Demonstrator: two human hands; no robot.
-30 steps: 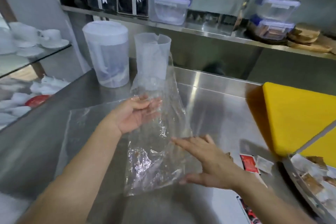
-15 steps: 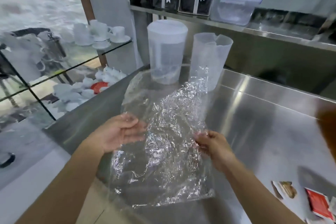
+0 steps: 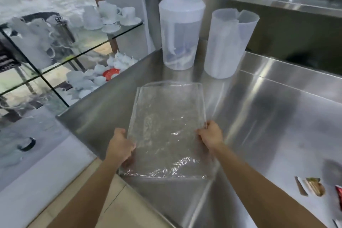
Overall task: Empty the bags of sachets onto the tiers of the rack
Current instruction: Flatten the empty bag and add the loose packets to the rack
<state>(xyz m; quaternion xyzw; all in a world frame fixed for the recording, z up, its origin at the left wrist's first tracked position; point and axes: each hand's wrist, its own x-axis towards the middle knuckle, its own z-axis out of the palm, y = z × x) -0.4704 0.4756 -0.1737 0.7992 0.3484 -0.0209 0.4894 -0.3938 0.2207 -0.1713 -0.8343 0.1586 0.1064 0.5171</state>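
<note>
Near the front corner of the steel worktop (image 3: 268,116), the left hand (image 3: 120,146) and right hand (image 3: 210,135) pinch opposite edges of a clear, crinkled, empty plastic bag (image 3: 166,126), fingers closed on it, spread flat. Beyond stand two frosted jugs (image 3: 180,31).

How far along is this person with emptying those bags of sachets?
This clear plastic bag looks empty already: nothing shows inside it. In hand: the left hand and right hand grip its sides, holding it flat above the steel counter. Left: a few loose sachets lie on the counter at the right edge. The rack is out of view, so I cannot tell how full it is.
</note>
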